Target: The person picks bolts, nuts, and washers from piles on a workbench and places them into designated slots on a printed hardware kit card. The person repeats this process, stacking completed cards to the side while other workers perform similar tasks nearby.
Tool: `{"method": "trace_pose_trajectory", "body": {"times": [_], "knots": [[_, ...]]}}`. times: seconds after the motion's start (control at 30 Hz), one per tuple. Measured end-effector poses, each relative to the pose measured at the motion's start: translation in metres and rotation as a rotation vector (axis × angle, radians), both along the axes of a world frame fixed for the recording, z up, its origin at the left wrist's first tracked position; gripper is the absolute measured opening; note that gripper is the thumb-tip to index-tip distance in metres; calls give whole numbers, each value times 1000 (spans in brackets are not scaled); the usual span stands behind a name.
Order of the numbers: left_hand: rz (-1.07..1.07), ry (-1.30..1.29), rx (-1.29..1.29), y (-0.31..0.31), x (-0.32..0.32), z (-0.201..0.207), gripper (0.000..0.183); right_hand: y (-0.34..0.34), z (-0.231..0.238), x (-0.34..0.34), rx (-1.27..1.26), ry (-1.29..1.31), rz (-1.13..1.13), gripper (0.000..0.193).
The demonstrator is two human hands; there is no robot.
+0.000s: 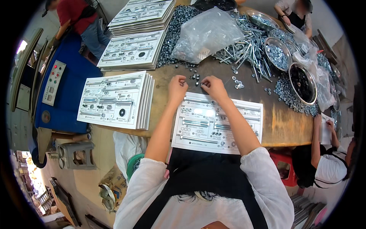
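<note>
At far left a blue machine (78, 72) bears a panel of buttons (53, 83), and a person in a red shirt (76, 15) leans over its far end. Below it a grey stool (78, 154) is on the floor. On the desk's left edge lies a stack of printed cards (108, 103), slightly fanned, with taller card stacks (131, 49) behind it. A white sack (127, 147) and a green tub (134, 165) are beneath that edge.

A heap of small nuts (171, 45) spreads beyond the left hand (178, 86), whose fingertips are drawn in; whether they grip a nut is too small to tell. A few loose dark nuts (196, 78) lie between the hands, which are well apart. Nearer the body, one card (213, 110) lies flat on the desk (282, 126), the right forearm covering part of it. The right hand (213, 87) is just past its far edge, fingers curled; I cannot tell what is in them.

Farther back, a clear plastic bag (207, 34) sits against the nuts and hides part of a pile of long bolts (244, 45). Loose washers (238, 84) lie right of the right hand. Beyond come a steel bowl (290, 59) of metal parts, a bowl of black pieces (315, 93) and more nuts (291, 93). A red stool (284, 164) is under the desk, and a person in white (328, 164) is at far right.
</note>
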State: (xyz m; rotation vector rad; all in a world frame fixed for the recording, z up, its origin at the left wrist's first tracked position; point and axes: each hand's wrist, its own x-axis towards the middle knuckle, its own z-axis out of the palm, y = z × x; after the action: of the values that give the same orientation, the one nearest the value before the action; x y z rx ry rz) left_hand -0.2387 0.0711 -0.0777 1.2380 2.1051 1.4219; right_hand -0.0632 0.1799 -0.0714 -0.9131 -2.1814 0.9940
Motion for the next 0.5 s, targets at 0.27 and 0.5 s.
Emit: {"method": "trace_pose_trajectory", "body": {"times": [0.27,0.5], "knots": [[-4,-437,47,-125,8,34,28,-123,44,74,-263,75,-30,20],[-177,-230,-37,-181,47,22,34,-189,43,67,-138,-23,103,19]]}}
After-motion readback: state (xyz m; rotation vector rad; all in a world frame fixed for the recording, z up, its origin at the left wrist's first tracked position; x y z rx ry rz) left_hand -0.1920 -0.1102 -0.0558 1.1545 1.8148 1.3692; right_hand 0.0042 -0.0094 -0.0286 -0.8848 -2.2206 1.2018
